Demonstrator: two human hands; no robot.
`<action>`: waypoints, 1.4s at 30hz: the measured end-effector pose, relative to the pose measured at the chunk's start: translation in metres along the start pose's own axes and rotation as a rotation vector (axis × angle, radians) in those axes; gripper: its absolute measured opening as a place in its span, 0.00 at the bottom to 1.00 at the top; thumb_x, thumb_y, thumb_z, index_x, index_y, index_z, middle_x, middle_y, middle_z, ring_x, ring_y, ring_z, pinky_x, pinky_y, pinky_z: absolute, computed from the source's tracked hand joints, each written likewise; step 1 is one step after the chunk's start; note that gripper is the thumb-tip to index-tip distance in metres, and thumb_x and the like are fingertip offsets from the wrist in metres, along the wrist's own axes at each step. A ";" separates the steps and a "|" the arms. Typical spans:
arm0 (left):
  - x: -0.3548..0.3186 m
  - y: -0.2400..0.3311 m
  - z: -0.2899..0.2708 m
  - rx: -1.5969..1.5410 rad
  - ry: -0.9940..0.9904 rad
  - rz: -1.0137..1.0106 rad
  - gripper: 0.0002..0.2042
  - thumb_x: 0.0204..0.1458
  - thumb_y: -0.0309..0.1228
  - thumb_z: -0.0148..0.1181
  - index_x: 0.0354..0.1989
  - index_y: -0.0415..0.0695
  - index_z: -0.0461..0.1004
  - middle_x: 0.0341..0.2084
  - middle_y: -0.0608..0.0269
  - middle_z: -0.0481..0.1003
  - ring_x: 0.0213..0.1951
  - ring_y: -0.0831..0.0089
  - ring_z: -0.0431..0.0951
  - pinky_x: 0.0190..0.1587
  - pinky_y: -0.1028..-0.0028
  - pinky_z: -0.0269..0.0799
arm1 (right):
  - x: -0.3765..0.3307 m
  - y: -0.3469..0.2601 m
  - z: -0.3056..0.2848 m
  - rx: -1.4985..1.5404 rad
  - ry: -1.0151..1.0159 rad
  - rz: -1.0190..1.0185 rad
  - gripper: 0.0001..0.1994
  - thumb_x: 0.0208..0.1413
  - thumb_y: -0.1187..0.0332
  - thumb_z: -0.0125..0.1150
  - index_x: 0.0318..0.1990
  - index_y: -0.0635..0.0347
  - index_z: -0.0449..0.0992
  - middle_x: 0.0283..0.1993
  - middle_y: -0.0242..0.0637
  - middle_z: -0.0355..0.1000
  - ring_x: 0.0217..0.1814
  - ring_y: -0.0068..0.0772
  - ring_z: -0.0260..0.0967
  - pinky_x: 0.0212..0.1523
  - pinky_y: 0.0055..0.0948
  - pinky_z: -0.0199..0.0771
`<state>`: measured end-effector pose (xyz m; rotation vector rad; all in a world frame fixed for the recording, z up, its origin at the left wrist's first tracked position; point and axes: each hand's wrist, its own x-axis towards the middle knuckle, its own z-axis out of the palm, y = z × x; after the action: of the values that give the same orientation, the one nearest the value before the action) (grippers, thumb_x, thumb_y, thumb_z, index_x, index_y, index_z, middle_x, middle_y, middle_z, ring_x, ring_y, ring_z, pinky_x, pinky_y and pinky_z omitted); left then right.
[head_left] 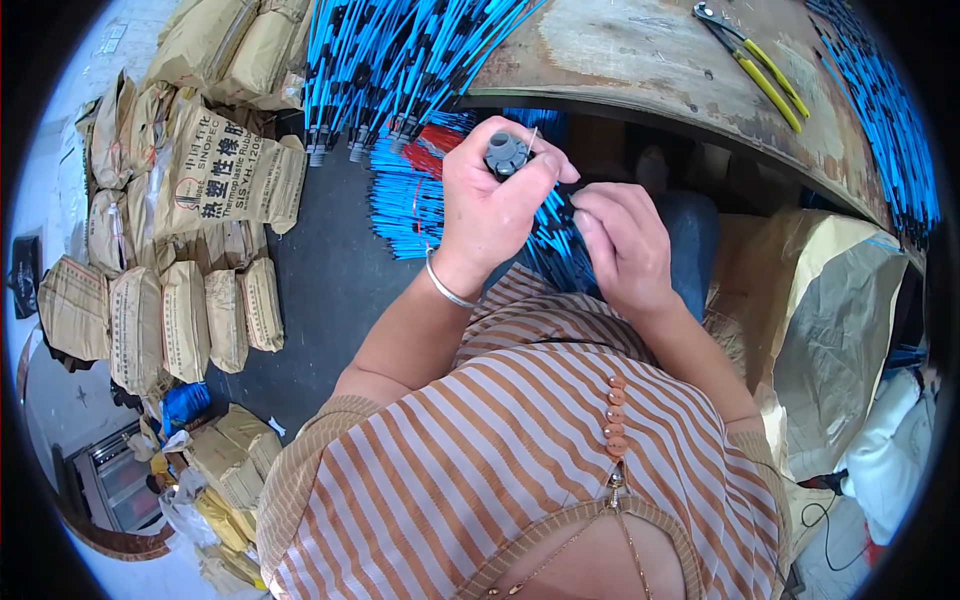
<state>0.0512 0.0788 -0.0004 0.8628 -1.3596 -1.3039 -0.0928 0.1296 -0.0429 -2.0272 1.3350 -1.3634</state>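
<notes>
My left hand is wrapped round a grey round plastic connector with a ribbed rim, its end facing up. A thin pale strand stands out beside the connector near the fingertips. Just to the right, my right hand is closed, thumb and fingers pinched together. Whatever those fingers hold is too small or too hidden to name. Below and between the hands, blue strands with black parts lie over my lap. Their join to the connector is hidden by my left hand.
A wooden bench ahead bears yellow-handled pliers and blue strand bundles. More blue-black bundles with grey connectors lie front left. Stacked brown paper sacks stand left; a large open paper sack stands right.
</notes>
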 end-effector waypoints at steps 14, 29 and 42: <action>0.008 0.000 0.007 -0.074 -0.199 0.029 0.03 0.46 0.18 0.53 0.26 0.38 0.67 0.21 0.60 0.74 0.25 0.78 0.74 0.30 0.78 0.70 | 0.006 0.033 -0.020 0.395 -0.253 -0.053 0.05 0.45 0.78 0.60 0.31 0.65 0.72 0.26 0.42 0.68 0.28 0.38 0.67 0.29 0.31 0.67; 0.015 0.010 0.011 -0.077 -0.302 -0.122 0.07 0.46 0.20 0.54 0.34 0.37 0.70 0.22 0.60 0.75 0.24 0.80 0.72 0.28 0.80 0.68 | 0.107 0.162 -0.140 -1.210 0.132 0.292 0.21 0.53 0.54 0.55 0.49 0.58 0.70 0.47 0.46 0.70 0.52 0.45 0.65 0.51 0.38 0.63; 0.014 0.002 0.003 0.053 -0.274 -0.109 0.20 0.35 0.26 0.71 0.38 0.38 0.71 0.23 0.69 0.72 0.25 0.85 0.69 0.28 0.82 0.67 | 0.026 0.013 -0.094 0.885 -0.111 0.732 0.30 0.50 0.73 0.54 0.61 0.59 0.52 0.47 0.42 0.62 0.47 0.40 0.64 0.47 0.37 0.70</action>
<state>0.0450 0.0664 0.0042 0.8255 -1.5836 -1.5185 -0.1780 0.1202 0.0063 -0.8855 0.9864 -1.1453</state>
